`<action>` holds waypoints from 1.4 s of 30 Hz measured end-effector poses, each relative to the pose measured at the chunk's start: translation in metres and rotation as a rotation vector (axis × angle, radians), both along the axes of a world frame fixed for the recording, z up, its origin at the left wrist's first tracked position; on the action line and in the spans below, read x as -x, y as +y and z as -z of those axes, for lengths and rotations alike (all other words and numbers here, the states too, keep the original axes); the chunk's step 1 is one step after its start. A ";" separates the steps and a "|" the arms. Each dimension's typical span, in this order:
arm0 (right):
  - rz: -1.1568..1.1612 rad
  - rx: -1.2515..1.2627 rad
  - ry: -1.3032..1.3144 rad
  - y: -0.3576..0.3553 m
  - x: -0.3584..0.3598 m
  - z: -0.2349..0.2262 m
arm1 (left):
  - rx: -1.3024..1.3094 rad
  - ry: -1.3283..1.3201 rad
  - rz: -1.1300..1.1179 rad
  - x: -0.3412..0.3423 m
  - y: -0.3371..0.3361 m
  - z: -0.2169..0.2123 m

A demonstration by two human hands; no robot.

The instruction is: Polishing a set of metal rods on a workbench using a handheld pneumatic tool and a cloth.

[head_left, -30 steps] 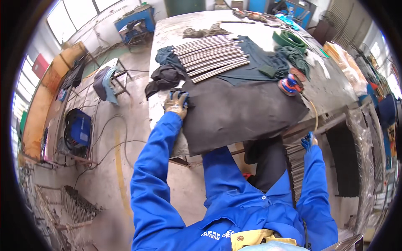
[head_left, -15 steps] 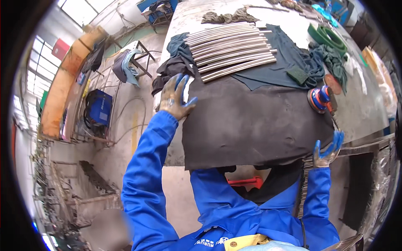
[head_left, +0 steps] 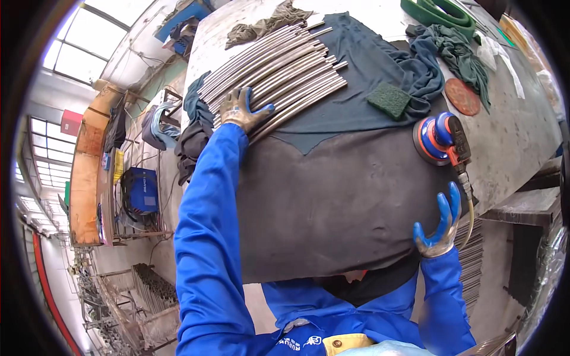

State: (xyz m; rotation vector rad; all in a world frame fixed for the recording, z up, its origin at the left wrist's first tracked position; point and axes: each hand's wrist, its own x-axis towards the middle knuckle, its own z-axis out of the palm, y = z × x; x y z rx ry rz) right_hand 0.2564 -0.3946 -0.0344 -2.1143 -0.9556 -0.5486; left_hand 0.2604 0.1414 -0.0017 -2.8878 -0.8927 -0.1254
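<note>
My left hand (head_left: 242, 110), in a worn blue-palmed work glove, rests on or just above the near left ends of several metal rods (head_left: 279, 74). Its thumb is stretched out to the right and nothing shows in its grasp. The rods lie side by side on a dark green cloth (head_left: 356, 50). At the right front edge of the table my right hand (head_left: 440, 228), gloved alike, is held up open with its fingers apart. Just beyond it an orbital sander (head_left: 439, 139), blue and orange, stands on a dark grey sheet (head_left: 332, 202), its hose running down past that hand.
A green scouring pad (head_left: 389, 101) lies on the cloth, with a reddish round disc (head_left: 462, 97) farther right. A green belt (head_left: 442, 15) and crumpled cloths sit toward the back. Left of the table stands a blue machine (head_left: 140, 191) on a rack.
My left hand has gone from the sheet's left edge to the rods' near ends. My right hand has risen towards the sander, and the whole view has shifted and tilted.
</note>
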 end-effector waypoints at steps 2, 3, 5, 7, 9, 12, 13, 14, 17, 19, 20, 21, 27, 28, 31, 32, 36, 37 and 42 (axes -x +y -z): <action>-0.006 -0.007 -0.005 0.004 -0.002 -0.001 | 0.011 -0.011 0.011 0.004 0.009 -0.005; -0.014 -0.010 -0.007 0.008 -0.004 -0.001 | 0.033 0.020 0.031 0.005 0.020 -0.013; -0.021 0.004 -0.002 0.007 -0.001 -0.001 | 0.098 0.092 0.080 0.006 0.032 -0.018; -0.022 0.008 -0.005 0.005 0.001 -0.001 | 0.125 0.123 0.108 0.007 0.033 -0.021; -0.019 0.020 0.016 0.002 0.001 0.001 | 0.123 0.261 0.091 0.001 0.027 -0.028; -0.009 0.021 0.025 0.000 0.001 0.001 | 0.107 0.388 0.080 -0.005 0.022 -0.043; -0.009 0.027 0.022 0.001 0.001 0.001 | 0.118 0.365 0.077 -0.003 0.021 -0.044; -0.008 0.037 0.022 0.001 0.002 0.000 | 0.134 0.346 0.076 0.001 0.019 -0.043; -0.002 0.057 0.022 -0.002 0.003 -0.001 | 0.164 0.306 0.080 0.003 0.016 -0.044; 0.004 0.073 0.020 -0.004 0.001 -0.002 | 0.263 0.295 0.020 0.002 0.015 -0.052; 0.006 0.082 0.017 -0.005 0.001 -0.003 | 0.312 0.288 -0.010 0.002 0.014 -0.056; 0.010 0.091 0.014 -0.006 0.002 -0.005 | 0.363 0.280 -0.039 0.003 0.013 -0.059; -0.018 0.091 0.008 0.003 0.004 -0.002 | 0.155 0.152 -0.007 0.029 0.035 -0.050; 0.001 0.099 0.012 0.000 0.005 -0.001 | 0.176 0.176 -0.008 0.027 0.030 -0.054; 0.047 0.115 0.023 -0.007 0.005 -0.003 | 0.230 0.248 -0.020 0.024 0.004 -0.071; 0.032 0.101 0.016 -0.003 0.005 -0.002 | 0.200 0.251 -0.005 0.030 -0.001 -0.060; 0.011 0.131 0.000 -0.003 0.004 0.006 | 0.147 0.103 -0.162 0.051 -0.019 -0.025; 0.018 0.134 -0.005 -0.008 0.005 0.005 | 0.150 0.097 -0.154 0.051 -0.025 -0.028; -0.032 0.141 0.060 -0.005 0.003 -0.008 | 0.167 0.259 -0.132 0.075 -0.038 -0.041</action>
